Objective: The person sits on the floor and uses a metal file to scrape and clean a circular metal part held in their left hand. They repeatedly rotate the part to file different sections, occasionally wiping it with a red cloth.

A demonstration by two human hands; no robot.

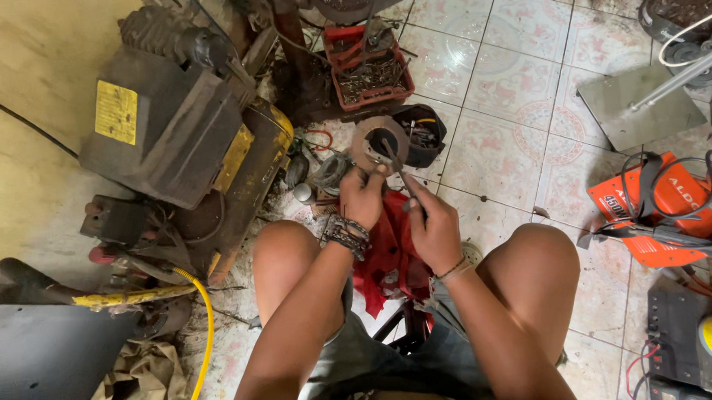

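- Head view, nearest first: my knees frame a red cloth (pixel 385 246) lying on the tiled floor (pixel 510 84).
- Just above the red cloth, my left hand (pixel 362 198) pinches the lower rim of a rusty round part (pixel 378 142), fingers closed on it.
- Right of that round part, my right hand (pixel 434 230) is closed around a thin metal tool (pixel 397 168) whose tip reaches into the part's dark centre.
- Just beyond the round part sits a small black tub (pixel 424 130) of bits.
- Farther beyond it stands a red crate (pixel 367 69) of screws.
- Left of the round part sits a grimy dark machine (pixel 172 127); far right, an orange machine (pixel 664 209).
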